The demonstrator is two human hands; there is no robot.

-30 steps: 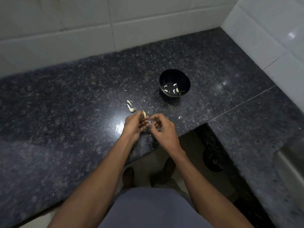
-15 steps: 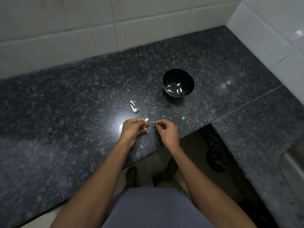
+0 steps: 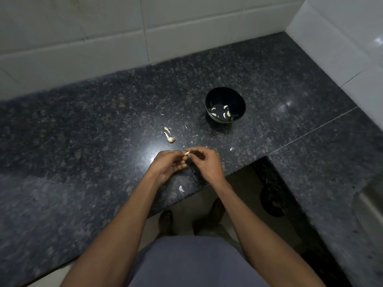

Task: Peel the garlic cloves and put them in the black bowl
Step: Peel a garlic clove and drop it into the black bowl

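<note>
Over the dark speckled granite counter [image 3: 83, 141], left hand [image 3: 165, 165] pinching a small pale garlic clove [image 3: 187, 153] steady while right hand [image 3: 207, 162] nips its skin, likely to strip it, with the round black bowl [image 3: 238, 98] of peeled cloves [image 3: 221, 112] near, beyond.

The bowl [image 3: 225, 104] sits on the desk [image 3: 83, 141] with cloves [image 3: 220, 112] in it. Garlic bits [image 3: 170, 136] lie at its 8 o'clock. Both hands [image 3: 186, 162] meet at its 7 o'clock, nearer the desk's edge.

No readable text, labels or numbers anywhere (counter and tiles included).
</note>
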